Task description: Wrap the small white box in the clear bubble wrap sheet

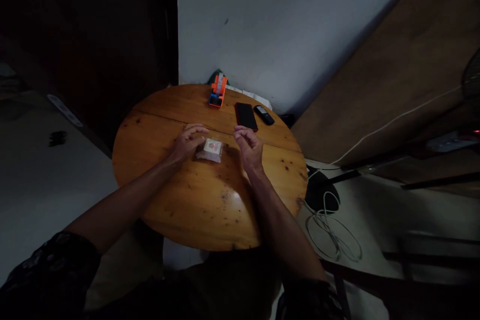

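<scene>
A small pale packet [212, 147] in clear wrapping, with a reddish print on top, lies on the round wooden table [180, 200]. Just left of it is my left hand [186, 144], fingers stretched out and the thumb apart, close to the packet's edge; whether it touches is hard to tell. To the right of the packet my right hand [250, 150] is raised over the table, thumb and fingertips pinched together. Anything between those fingertips is too small to make out. An orange tape dispenser [218, 91] with a roll of tape stands at the table's far side.
Beyond my right hand lie a dark phone with a red edge [246, 116] and a small black keypad phone [264, 115]. A white wall [255, 25] rises behind the table. Coiled pale cable [330, 230] lies on the floor at the right.
</scene>
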### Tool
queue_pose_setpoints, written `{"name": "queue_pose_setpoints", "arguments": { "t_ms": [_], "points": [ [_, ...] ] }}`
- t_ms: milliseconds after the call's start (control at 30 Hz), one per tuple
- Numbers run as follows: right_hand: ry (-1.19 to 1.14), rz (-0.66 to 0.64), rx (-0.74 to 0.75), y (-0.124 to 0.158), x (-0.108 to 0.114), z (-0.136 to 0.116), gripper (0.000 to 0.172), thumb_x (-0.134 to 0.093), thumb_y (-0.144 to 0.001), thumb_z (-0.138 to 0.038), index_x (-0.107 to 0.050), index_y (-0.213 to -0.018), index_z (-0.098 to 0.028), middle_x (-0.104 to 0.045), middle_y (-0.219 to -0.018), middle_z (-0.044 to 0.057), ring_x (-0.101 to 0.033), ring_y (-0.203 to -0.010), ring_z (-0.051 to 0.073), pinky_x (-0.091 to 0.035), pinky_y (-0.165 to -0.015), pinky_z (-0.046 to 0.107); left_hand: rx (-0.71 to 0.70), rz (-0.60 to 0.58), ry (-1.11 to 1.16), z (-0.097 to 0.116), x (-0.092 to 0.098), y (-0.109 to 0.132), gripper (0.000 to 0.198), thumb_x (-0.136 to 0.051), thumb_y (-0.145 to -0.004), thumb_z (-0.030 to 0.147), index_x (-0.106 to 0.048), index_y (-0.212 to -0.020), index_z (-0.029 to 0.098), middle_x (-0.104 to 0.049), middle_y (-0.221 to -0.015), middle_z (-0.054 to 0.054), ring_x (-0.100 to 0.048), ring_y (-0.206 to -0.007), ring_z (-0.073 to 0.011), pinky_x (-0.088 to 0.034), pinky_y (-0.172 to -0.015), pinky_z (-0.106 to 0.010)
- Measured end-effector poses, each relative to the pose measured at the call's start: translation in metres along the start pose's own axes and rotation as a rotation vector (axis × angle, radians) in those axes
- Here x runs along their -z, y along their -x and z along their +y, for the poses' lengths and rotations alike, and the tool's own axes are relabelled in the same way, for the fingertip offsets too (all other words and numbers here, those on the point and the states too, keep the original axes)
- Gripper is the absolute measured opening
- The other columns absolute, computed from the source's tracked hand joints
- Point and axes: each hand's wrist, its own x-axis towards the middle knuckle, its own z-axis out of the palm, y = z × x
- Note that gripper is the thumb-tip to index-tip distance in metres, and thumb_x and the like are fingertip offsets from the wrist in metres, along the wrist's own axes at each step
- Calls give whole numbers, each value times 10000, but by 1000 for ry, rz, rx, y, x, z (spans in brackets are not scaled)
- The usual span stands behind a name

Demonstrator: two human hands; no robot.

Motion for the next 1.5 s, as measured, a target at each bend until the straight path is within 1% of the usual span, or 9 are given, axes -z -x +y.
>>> {"name": "queue_pose_setpoints", "arguments": {
  "t_ms": [167,367,567,800,933,1033,1167,1333,1500],
  "points": [
    [-37,-58,-83,2,-2,1,177,-664,-802,-396,-691,-849,-227,-704,-1141,61,-639,-1094,237,-477,-981,399,89,91,102,0,1,-2,272,-616,-648,313,-732,-865,198,-667,-1070,-52,-621,-1055,-235,-487,-970,-362],
    [-14,-159,-176,6,-10,4,218,-703,-766,-387,-724,-940,-258,-700,-1204,27,-646,-1104,232,-509,-912,369,122,61,8,8,0,5,261,-657,-654,350,-718,-847,186,-656,-1004,-45,-599,-875,-190,-503,-796,-309],
    [-28,-208,-189,1,-25,7,217,-702,-779,-408,-749,-922,-252,-682,-1214,30,-666,-1025,222,-545,-851,366,147,9,-2,5,-3,6,339,-681,-688,371,-707,-970,185,-658,-982,-41,-596,-801,-173,-494,-712,-292],
    [122,-252,30,-1,-27,5,120,-669,-832,-318,-746,-813,-227,-694,-1198,72,-624,-1187,259,-441,-1056,446,172,-82,-20,8,-7,7,304,-682,-690,364,-693,-930,177,-642,-859,-21,-551,-713,-148,-447,-622,-259],
    [307,-395,152,1,-15,-3,140,-643,-863,-278,-769,-831,-228,-699,-1212,76,-631,-1166,254,-450,-1021,435,171,-83,-72,12,-8,8,256,-671,-703,356,-687,-888,179,-608,-803,-1,-526,-693,-141,-431,-619,-255],
    [570,-507,273,6,-6,-18,173,-630,-900,-284,-787,-965,-248,-696,-1251,75,-605,-1163,270,-424,-996,467,161,-66,-114,11,-10,7,226,-655,-710,314,-691,-889,182,-595,-779,4,-526,-709,-148,-440,-646,-262],
    [784,-565,394,13,-4,-35,239,-586,-947,-287,-770,-1085,-223,-680,-1289,102,-549,-1178,286,-404,-963,459,137,-84,-107,6,-9,6,230,-642,-730,312,-694,-912,181,-618,-820,-10,-538,-722,-152,-454,-658,-270],
    [811,-588,409,15,-12,-34,240,-566,-942,-259,-743,-1091,-195,-679,-1282,118,-524,-1189,300,-395,-976,463,115,-72,-77,3,-6,6,246,-649,-726,329,-695,-920,186,-648,-904,-30,-567,-778,-160,-471,-691,-272],
    [687,-535,362,15,-10,-28,204,-598,-912,-286,-739,-1054,-243,-673,-1300,93,-571,-1133,290,-412,-967,466,133,-71,-58,2,-5,7,272,-656,-708,368,-699,-909,190,-633,-842,-22,-552,-736,-158,-459,-658,-271]
  ]
}}
